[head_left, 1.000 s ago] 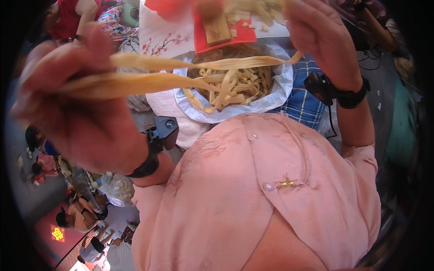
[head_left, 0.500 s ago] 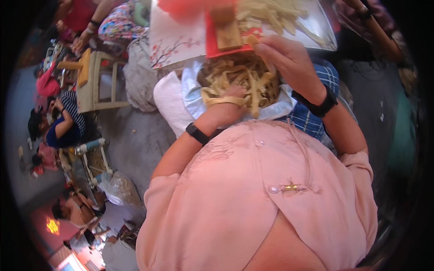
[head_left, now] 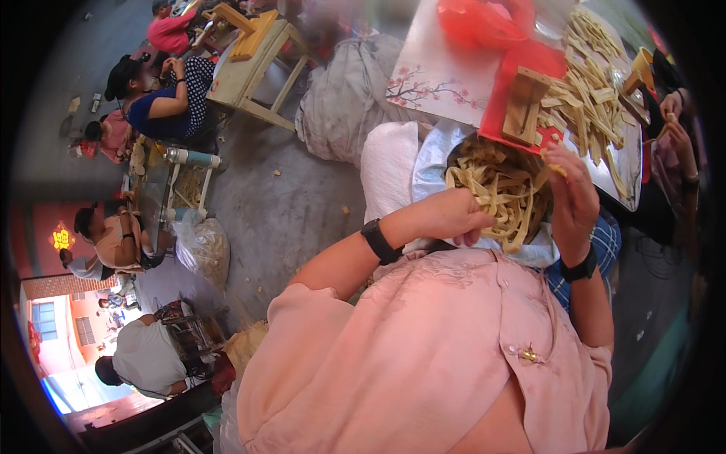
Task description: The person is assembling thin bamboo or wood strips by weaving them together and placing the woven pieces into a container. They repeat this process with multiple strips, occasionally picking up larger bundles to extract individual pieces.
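A basket-like container lined with white and pale blue cloth sits in front of me, filled with loosely curled pale yellow strips (head_left: 499,185). Over its near left side is my left hand (head_left: 457,216), fingers bent down and drawn together; whatever they grip is hidden. At the right rim, my right hand (head_left: 572,189) pinches a yellowish strip (head_left: 556,169) between thumb and fingers. Just beyond stands a small wooden block-like tool (head_left: 525,106) on a red sheet (head_left: 495,113). Flatter, straighter strips (head_left: 594,98) are heaped to the right of it.
The white table (head_left: 439,83) with a blossom print carries red plastic (head_left: 484,26). A grey cloth-covered bundle (head_left: 344,98) and a wooden bench (head_left: 253,83) stand to the left. Another person's hands (head_left: 673,121) are at the table's right. Other people sit farther left.
My view has swung, so the table and container appear farther right. My left hand has lifted out from among the curled strips; my right hand still pinches a piece near the wooden tool.
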